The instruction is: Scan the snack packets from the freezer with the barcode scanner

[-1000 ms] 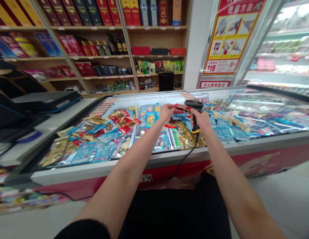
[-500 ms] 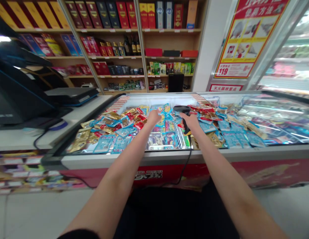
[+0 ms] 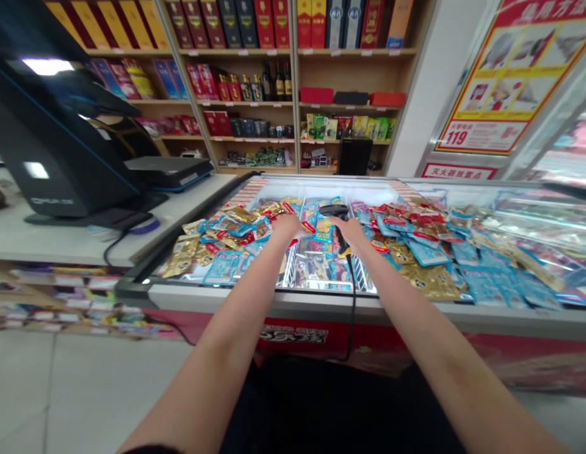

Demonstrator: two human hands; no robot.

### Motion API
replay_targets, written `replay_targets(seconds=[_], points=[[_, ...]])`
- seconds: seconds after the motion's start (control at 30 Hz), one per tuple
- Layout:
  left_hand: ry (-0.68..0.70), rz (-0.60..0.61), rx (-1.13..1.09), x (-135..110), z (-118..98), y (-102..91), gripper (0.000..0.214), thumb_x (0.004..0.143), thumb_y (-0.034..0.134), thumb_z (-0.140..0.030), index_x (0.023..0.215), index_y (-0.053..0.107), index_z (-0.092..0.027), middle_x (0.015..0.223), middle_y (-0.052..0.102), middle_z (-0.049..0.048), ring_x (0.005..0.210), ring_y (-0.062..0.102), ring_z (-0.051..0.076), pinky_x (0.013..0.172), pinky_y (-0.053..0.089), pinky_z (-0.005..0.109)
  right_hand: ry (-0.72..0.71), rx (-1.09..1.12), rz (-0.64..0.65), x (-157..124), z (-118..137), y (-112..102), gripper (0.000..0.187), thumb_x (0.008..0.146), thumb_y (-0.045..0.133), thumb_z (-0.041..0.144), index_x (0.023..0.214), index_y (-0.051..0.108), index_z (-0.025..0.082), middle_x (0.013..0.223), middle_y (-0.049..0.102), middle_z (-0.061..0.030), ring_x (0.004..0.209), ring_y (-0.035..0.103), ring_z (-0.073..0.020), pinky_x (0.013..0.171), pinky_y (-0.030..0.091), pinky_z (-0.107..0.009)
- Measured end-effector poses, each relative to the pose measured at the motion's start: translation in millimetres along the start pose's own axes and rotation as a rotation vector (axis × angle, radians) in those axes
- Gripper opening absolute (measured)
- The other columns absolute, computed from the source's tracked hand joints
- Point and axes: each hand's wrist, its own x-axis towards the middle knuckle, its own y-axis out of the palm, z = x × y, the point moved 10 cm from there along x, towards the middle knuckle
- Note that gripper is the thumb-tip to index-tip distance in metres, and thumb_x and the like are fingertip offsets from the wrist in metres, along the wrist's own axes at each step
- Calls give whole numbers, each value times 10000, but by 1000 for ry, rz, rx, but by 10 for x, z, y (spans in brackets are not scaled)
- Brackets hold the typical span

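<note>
Watching remotely: right hand (image 3: 353, 232) grip closed on barcode scanner (image 3: 333, 210); left hand (image 3: 287, 227) on foil snack packets (image 3: 430, 281) heaped in chest freezer (image 3: 293, 295), grip state unclear.

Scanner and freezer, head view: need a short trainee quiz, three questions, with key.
1. What does the right hand grip?
2. True or false: the black cable runs down over the front edge of the freezer.
3. Fill in: the left hand is at the heaped ___ in the freezer.

Key: 1 barcode scanner; 2 true; 3 packets.
</note>
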Motion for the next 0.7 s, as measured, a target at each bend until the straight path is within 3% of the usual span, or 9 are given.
replay_targets(seconds=[0.13,0.23,0.37,0.47,0.57,0.7], points=[[16,-32,-91,167,-8,68,509,648,908,-378,1078,784,-137,1195,761,291,1224,705,436,949,582,431,-11,81,4,5,-2,-36,280,939,659,269,696,533,210,480,553,16,345,458,-115,354,382,-233],[-3,-107,-289,331,29,105,515,580,929,-294,1041,752,-151,1043,798,245,1101,759,406,897,582,402,-4,88,2,-20,7,-77,261,922,676,267,706,541,209,476,551,19,344,458,-114,349,375,-229],[23,-277,-672,500,38,94,442,588,879,-202,1000,723,-180,830,796,130,951,784,340,818,585,360,0,119,-5,-33,21,-100,248,902,709,286,730,547,209,480,554,24,356,462,-115,355,381,-229],[46,-228,-935,611,-14,205,261,609,796,-130,854,724,-180,673,735,38,799,774,295,740,594,347,17,128,-8,-50,34,-100,246,909,700,286,733,546,209,473,548,25,355,455,-117,349,377,-234],[79,-211,-1128,671,-37,226,212,591,756,-112,794,736,-167,678,724,1,778,766,267,735,606,346,10,143,4,-78,77,-80,259,929,672,283,720,537,209,473,544,23,360,461,-117,342,372,-232],[106,-334,-1260,658,51,108,212,609,741,-129,820,737,-153,795,775,24,848,773,238,789,616,331,-35,165,29,-79,128,-52,276,955,628,299,709,541,209,471,550,18,345,448,-113,340,381,-234]])
